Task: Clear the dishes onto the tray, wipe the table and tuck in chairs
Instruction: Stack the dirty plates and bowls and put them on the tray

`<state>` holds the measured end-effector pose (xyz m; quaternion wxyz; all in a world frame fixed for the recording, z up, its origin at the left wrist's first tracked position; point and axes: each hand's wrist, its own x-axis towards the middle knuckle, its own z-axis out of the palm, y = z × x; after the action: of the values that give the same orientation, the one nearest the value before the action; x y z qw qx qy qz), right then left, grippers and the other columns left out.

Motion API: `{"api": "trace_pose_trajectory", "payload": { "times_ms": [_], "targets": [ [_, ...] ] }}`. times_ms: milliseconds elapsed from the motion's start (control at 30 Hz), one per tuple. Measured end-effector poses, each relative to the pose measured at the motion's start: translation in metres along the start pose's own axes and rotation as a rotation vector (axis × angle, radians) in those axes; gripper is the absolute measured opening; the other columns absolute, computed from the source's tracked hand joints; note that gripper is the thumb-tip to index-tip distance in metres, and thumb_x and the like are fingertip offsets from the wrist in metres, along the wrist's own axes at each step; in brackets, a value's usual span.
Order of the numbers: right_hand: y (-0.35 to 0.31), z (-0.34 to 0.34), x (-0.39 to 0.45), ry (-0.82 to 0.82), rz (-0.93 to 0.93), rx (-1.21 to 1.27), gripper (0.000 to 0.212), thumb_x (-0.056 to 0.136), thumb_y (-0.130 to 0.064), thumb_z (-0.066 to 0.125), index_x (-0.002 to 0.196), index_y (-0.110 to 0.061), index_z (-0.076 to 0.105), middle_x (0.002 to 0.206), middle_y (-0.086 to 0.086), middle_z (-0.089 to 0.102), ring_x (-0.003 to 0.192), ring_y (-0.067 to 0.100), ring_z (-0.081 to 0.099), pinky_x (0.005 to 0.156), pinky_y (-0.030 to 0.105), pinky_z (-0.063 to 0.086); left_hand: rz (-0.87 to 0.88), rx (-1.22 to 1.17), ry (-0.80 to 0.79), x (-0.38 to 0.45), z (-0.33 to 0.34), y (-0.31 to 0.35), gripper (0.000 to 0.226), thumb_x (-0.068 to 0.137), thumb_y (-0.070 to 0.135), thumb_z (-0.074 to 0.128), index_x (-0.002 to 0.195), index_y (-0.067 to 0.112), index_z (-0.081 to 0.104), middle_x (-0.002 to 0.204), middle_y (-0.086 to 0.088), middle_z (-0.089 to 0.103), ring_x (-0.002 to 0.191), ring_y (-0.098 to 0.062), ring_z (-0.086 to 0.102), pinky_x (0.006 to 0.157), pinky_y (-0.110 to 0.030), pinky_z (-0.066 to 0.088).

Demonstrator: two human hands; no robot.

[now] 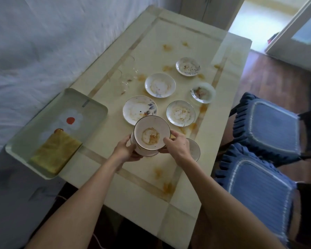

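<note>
Head view, bowl (pixel 152 134) between both hands (pixel 126 150)

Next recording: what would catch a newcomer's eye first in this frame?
Front and centre, the left hand and right hand hold a dark-rimmed, sauce-stained white bowl above the cream table. Beyond it sit five dirty white plates amid orange smears. At the table's left edge, a pale green flower-print tray carries a folded yellow cloth.

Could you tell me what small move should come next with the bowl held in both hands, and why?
Probably carry the bowl, held by the left hand and right hand, leftward onto the tray; its bare part beyond the yellow cloth looks free.
</note>
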<state>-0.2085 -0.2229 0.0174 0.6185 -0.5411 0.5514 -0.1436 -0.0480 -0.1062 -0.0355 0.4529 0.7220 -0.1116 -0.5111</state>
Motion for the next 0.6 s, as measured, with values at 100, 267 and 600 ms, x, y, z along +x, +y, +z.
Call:
{"api": "trace_pose_trajectory", "payload": {
  "times_ms": [100,267,600],
  "targets": [
    [0.007,-0.015,-0.002,0.030,0.010,-0.030,0.036,0.084,-0.002,0.055,0.108,-0.022,0.072,0.076,0.002,0.075,0.060,0.018,0.075,0.056,0.030,0.062,-0.015,-0.047,-0.017,-0.001,0.020,0.005,0.038,0.100,0.024,0.054,0.138,0.028,0.048,0.093,-0.023,0.074,0.079,-0.039,0.073,0.070,-0.043,0.063],
    [0.027,-0.039,0.006,0.014,-0.011,-0.095,0.019,0.089,-0.023,0.062,0.104,-0.022,0.074,0.079,0.003,0.073,0.059,0.009,0.071,0.059,0.030,0.061,-0.033,-0.072,-0.055,-0.003,0.042,0.002,0.043,0.100,0.019,0.054,0.141,0.027,0.046,0.091,-0.022,0.074,0.080,-0.036,0.074,0.069,-0.039,0.063],
    [0.092,-0.093,0.056,0.185,0.259,-0.490,0.041,0.089,-0.011,0.052,0.130,-0.008,0.055,0.125,0.021,0.058,0.112,0.038,0.057,0.092,0.041,0.050,-0.099,-0.089,0.049,0.004,0.042,-0.016,0.052,0.099,0.015,0.054,0.146,0.033,0.040,0.095,-0.020,0.076,0.083,-0.039,0.074,0.071,-0.040,0.062]
  ]
}}
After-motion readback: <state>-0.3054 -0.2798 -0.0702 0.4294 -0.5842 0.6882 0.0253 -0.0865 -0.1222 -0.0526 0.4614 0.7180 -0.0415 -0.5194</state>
